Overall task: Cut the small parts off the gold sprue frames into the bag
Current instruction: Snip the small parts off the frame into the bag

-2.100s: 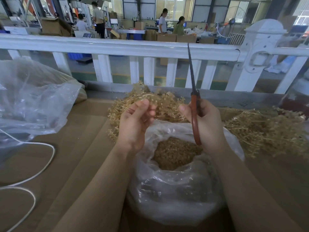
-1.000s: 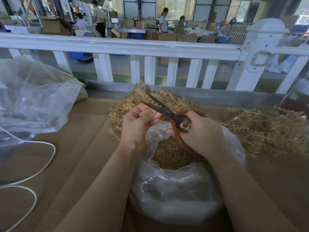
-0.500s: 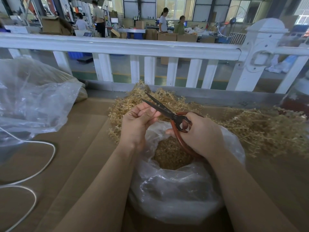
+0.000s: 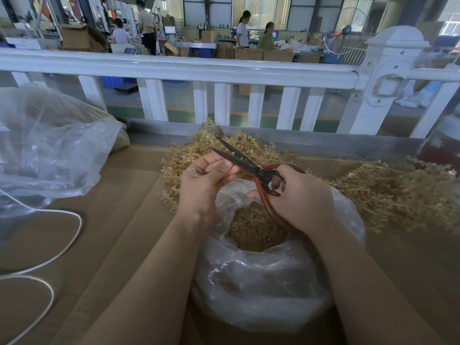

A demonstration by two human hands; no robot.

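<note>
Cardboard covers the table (image 4: 112,220), where the open plastic bag (image 4: 261,282) sits right under both hands, likely so cut pieces drop straight in. Left hand (image 4: 202,180) pinches something too small to identify between the parted blades of the scissors (image 4: 239,158), whose red handles the right hand (image 4: 298,197) grips. Spiky gold sprue frames (image 4: 388,192) lie heaped behind the bag.
</note>
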